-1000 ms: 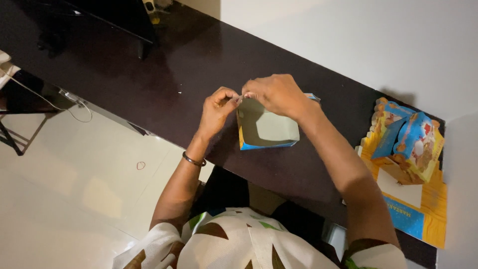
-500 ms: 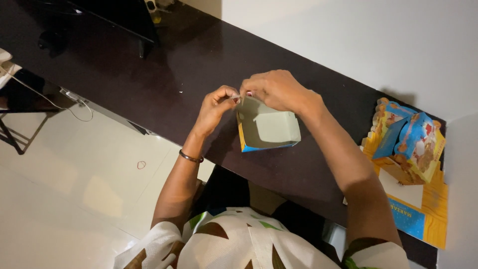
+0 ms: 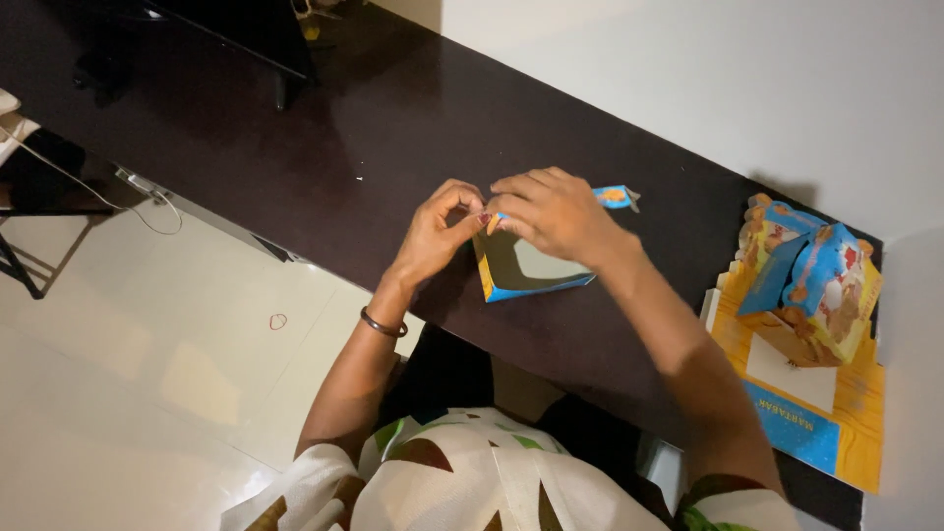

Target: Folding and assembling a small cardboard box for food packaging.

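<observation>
Dark brown tabletop (image 3: 324, 147) set against a white wall. On it: a partly folded blue-edged carton (image 3: 526, 270) near the front edge; flat yellow-and-blue carton sheets (image 3: 836, 433) bearing folded cartons (image 3: 811, 285) at right.

I held a small blue-edged cardboard carton with a pale grey inside (image 3: 526, 267) on the dark table between my left hand (image 3: 433, 234) and right hand (image 3: 553, 211), my fingertips pinching its upper flap. Well off to my right stood a pile of folded blue and orange cartons (image 3: 811, 285). Under them lay flat yellow and blue card sheets (image 3: 821, 433).
</observation>
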